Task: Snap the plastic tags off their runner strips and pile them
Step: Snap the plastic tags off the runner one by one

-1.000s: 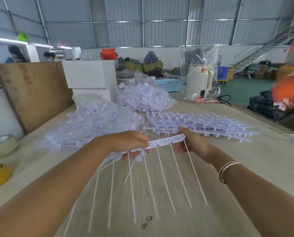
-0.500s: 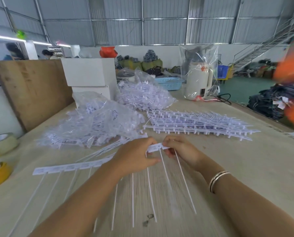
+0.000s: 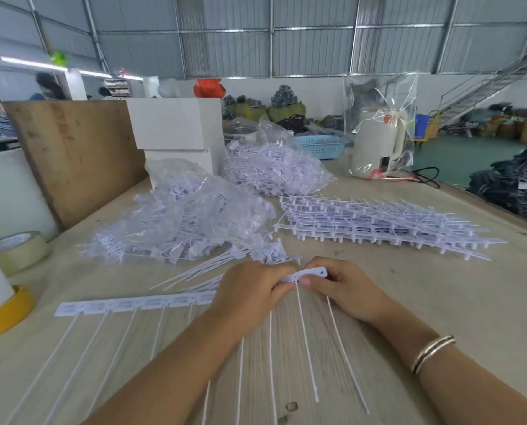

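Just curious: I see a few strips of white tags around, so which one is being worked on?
The short strip pinched between both hands, not the long strip lying flat to its left, nor the stacked ones behind.

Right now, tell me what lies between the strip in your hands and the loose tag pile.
Nothing visible. Both the left hand and right hand grip the white plastic tag strip, and the loose white tag pile lies just beyond on bare wooden table.

The left hand [image 3: 250, 289] hid most of the tag strip [image 3: 313, 273] in its grip. The loose strip [image 3: 133, 305] ran behind the left wrist, its printing too small to read, its tails cut off at the bottom edge.
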